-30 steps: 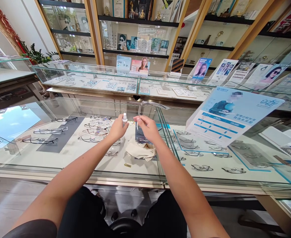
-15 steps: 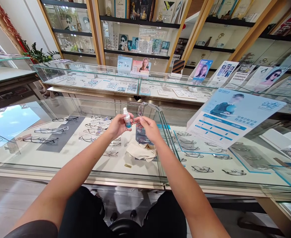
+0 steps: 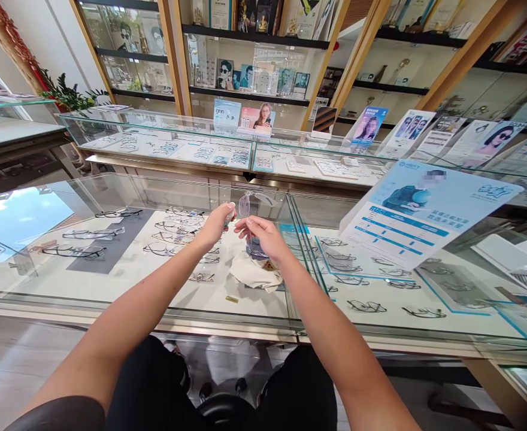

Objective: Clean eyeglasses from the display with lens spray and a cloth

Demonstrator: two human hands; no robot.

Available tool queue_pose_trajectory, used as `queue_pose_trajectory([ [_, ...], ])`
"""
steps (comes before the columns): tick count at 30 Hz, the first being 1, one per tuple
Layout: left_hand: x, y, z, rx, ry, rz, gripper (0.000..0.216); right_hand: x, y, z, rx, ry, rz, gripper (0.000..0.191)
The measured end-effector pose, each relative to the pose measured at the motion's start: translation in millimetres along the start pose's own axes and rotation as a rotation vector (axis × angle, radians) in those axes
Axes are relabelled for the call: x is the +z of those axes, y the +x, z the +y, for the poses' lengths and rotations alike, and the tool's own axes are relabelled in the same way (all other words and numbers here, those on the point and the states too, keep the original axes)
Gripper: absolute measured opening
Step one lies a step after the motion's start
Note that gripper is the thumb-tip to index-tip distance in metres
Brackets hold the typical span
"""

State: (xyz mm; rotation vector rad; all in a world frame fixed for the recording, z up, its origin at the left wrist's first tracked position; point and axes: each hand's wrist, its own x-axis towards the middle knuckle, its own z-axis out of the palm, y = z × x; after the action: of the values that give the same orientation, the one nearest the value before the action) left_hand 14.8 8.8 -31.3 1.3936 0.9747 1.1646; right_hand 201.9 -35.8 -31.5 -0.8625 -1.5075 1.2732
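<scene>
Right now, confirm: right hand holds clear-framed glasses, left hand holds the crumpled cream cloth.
Not the cloth: the head view shows the crumpled cream cloth lying on the glass counter. The left hand grips a small white bottle; the right hand holds the clear-framed glasses.

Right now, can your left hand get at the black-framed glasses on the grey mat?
Probably not. The black-framed glasses lie under the glass countertop, and the left hand is above that pane, closed on a small bottle. The right hand holds clear glasses.
</scene>
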Motion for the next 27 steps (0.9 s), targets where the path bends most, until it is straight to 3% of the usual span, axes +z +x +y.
queue_pose_trajectory([
  [6, 0.0, -1.1, -0.1, 0.03, 0.029, -0.047, 0.045, 0.5, -0.4, -1.2, -0.011, 0.002, -0.015, 0.052],
  [27, 2.0, -6.5, 7.7, 0.077, 0.045, -0.016, 0.05, -5.5, 0.4, -5.4, -0.022, 0.072, 0.016, 0.049],
])
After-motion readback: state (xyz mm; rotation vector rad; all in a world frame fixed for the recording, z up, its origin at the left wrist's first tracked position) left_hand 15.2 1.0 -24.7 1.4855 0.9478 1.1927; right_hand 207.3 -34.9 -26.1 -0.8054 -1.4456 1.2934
